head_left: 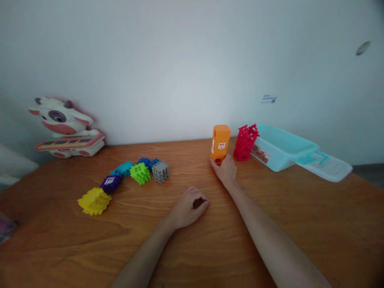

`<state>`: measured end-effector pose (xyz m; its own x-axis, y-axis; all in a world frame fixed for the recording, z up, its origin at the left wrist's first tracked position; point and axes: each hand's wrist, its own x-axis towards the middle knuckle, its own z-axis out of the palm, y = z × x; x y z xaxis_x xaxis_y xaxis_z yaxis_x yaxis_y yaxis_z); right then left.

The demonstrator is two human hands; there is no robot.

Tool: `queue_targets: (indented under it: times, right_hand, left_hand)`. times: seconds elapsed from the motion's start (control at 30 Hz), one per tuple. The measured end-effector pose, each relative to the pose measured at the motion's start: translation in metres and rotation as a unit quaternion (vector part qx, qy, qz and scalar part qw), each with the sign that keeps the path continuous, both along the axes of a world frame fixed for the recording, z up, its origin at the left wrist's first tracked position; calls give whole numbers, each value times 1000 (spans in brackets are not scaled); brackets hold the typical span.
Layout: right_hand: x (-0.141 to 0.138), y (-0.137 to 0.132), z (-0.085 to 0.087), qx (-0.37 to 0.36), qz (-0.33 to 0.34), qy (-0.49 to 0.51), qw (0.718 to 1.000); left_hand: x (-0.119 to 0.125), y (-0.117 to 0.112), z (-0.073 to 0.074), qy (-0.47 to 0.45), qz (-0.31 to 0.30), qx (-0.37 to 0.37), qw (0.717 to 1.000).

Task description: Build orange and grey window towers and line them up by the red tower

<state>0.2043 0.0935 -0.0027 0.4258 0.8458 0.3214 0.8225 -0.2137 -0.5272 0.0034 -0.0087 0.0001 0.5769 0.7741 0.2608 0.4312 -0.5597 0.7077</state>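
Note:
My right hand [226, 171] grips the lower end of an upright orange block tower [221, 140] with white window stickers. Its fingers are closed around the base, which they partly hide. Just to the right of the tower stands a red block tower [246, 143] with a jagged open top. Nearer to me, my left hand [189, 208] rests on the wooden table, fingers curled and thumb meeting the index finger in a loop. Nothing shows inside that loop.
Stacks of interlocking pieces lie at left: yellow [95, 201], purple [110, 183], light blue [124, 169], green [140, 173], blue [144, 161] and grey [161, 171]. A cow toy keyboard [70, 132] sits behind them. A turquoise bin [282, 146] and its lid [327, 166] are at right.

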Motion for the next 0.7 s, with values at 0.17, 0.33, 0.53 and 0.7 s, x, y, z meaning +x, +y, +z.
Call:
queue_targets:
  times: [0.17,0.33,0.53,0.7]
  right_hand:
    - [24,7,0,6,-36,-3,999]
    - [35,10,-3,23,-66,-3,998]
    - [33,0,-11,68,-34,-41,996]
    - [23,-5,-9,43,222,-118,967]
  left_hand:
    - [0,0,0,-4,-1,-1,1000]
    - [-1,0,-1,-6,-1,0,1000]
    - [-1,1,-3,-9,-2,7,1000]
    - [0,0,0,0,0,11,1000]
